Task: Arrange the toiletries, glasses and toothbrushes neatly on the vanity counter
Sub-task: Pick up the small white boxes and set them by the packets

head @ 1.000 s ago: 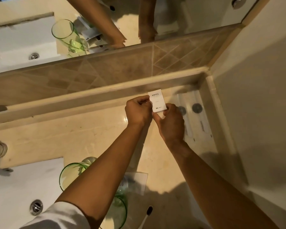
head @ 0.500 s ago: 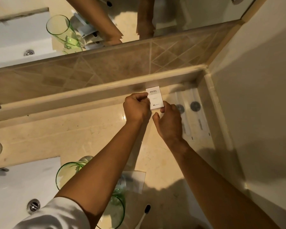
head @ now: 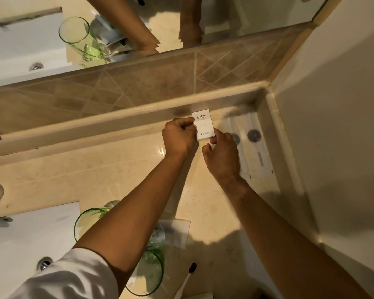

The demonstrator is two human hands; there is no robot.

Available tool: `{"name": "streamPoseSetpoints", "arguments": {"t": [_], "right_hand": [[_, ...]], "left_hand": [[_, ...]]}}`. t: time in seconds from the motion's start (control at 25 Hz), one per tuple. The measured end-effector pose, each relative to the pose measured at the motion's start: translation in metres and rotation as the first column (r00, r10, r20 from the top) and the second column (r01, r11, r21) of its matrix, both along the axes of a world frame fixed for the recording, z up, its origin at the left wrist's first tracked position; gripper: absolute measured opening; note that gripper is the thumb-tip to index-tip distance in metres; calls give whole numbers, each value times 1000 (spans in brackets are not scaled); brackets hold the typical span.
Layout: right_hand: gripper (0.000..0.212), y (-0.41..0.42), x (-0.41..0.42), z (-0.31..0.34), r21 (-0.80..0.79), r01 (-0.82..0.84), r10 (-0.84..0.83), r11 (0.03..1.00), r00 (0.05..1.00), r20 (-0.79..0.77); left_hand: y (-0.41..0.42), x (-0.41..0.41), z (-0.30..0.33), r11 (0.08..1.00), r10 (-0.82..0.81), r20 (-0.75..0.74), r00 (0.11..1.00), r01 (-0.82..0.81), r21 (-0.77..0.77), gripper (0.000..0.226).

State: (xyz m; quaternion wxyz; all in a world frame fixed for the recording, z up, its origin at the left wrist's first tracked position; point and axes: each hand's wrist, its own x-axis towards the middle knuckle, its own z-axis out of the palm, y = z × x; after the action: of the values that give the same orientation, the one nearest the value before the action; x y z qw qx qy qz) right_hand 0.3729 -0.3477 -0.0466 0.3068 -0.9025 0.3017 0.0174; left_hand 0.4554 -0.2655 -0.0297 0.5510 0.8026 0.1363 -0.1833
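Hotel box has moved back toward the ledge, now upright just before it; left hand pinches its edge, right hand fingertips steady its bottom corner. Placement nearly finished.

Bare counter lay open left of the hands. Just right, flat sachets filled the corner against the side wall. Behind the wrists stood two green glasses.
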Motion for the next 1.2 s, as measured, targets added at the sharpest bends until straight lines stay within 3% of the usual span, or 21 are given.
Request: {"name": "streamPoseSetpoints", "arguments": {"t": [0.16, 0.32, 0.48, 0.68, 0.84, 0.92, 1.2], "right_hand": [[36, 0, -2, 4, 4, 26, -26, 1000, 999, 22], [44, -8, -21, 12, -37, 6, -6, 999, 1000, -7], [47, -14, -74, 27, 173, 104, -122, 979, 988, 99], [35, -1, -164, 43, 183, 64, -83, 981, 992, 94], [30, 31, -232, 50, 208, -39, 32, 977, 999, 38], [29, 48, -260, 51, 226, -84, 80, 971, 996, 27], [27, 99, -325, 46, 235, -145, 177, 961, 977, -121]], "left_hand": [[3, -5, 8, 999, -41, 27, 999, 40, 32, 22], [16, -17, 23, 985, -120, 139, 983, 100, 143, 20], [24, -53, 42, 963, -237, 219, 946, 200, 179, 19], [29, -138, 59, 948, -317, 72, 946, 312, 68, 18], [53, -199, 59, 893, -448, -70, 891, 449, 6, 18], [67, -224, 59, 847, -529, -74, 845, 531, 10, 17], [143, -303, 44, 630, -752, -17, 659, 726, 276, 16]]}}
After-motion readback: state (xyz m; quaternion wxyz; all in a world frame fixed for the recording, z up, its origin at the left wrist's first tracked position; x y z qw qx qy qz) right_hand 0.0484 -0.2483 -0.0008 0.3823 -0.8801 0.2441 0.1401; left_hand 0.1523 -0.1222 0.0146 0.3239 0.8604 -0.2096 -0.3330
